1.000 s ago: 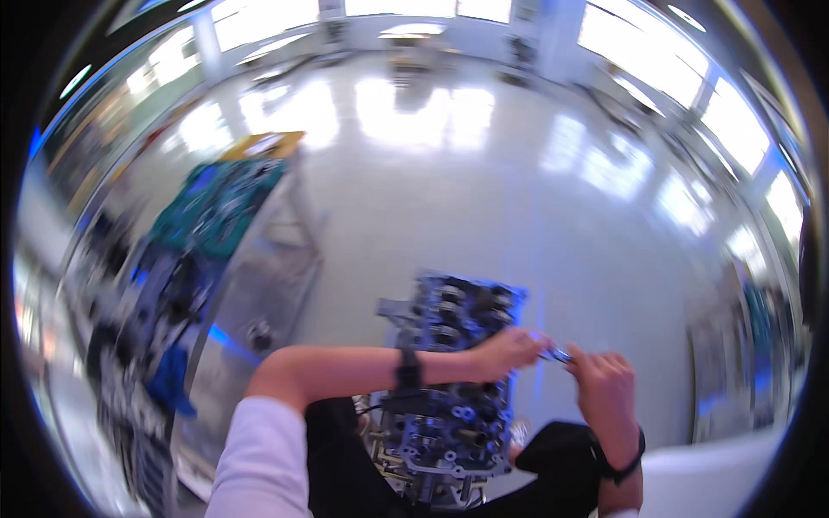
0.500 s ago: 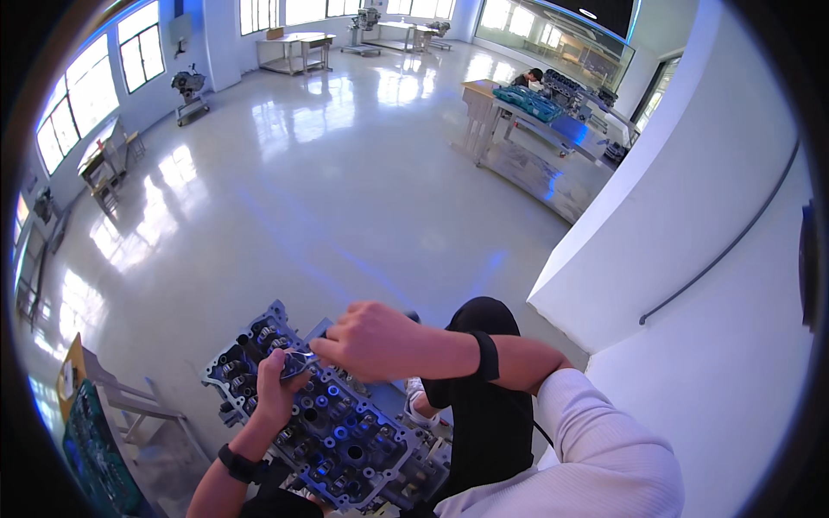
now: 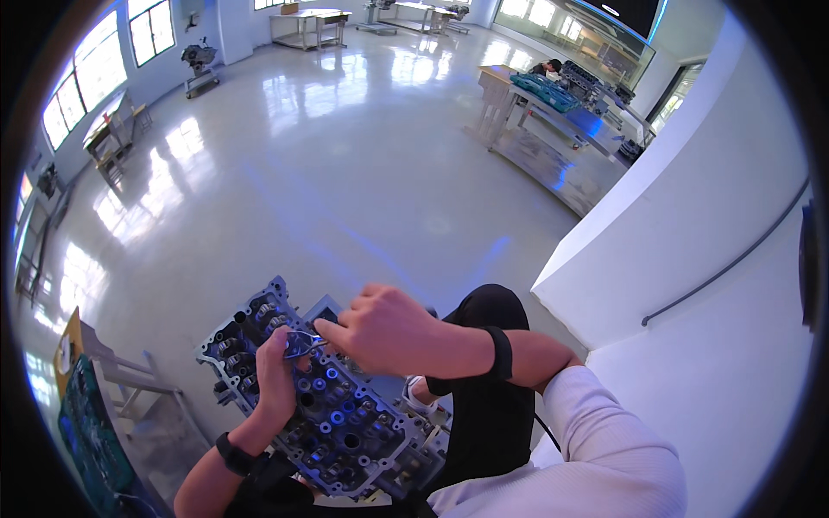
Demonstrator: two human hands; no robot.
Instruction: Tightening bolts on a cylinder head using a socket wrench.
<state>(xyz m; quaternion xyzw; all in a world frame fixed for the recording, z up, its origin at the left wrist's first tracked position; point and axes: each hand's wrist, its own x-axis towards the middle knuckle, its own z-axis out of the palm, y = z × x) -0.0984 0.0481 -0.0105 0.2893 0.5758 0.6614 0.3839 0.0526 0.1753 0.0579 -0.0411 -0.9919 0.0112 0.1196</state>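
A grey metal engine cylinder head lies in front of me, its valve gear and round bores facing up. Over its far part, my left hand is closed around a small shiny metal tool whose exact kind I cannot make out. From the right, my right hand reaches across in a fist, thumb and finger pinched at the tool's bright end. The rest of what the right hand grips is hidden behind its fingers. Both hands are just above the cylinder head.
At the lower left stands a bench with a green toolbox-like case. A white wall rises close on my right. Farther off, a metal workbench carries another green case and engine parts; a person bends behind it. My black-trousered knee is beside the cylinder head.
The view has tilted slightly, so the room sits higher. My right hand has shifted a little to the right and up, slightly blurred; my left hand still holds the tool.
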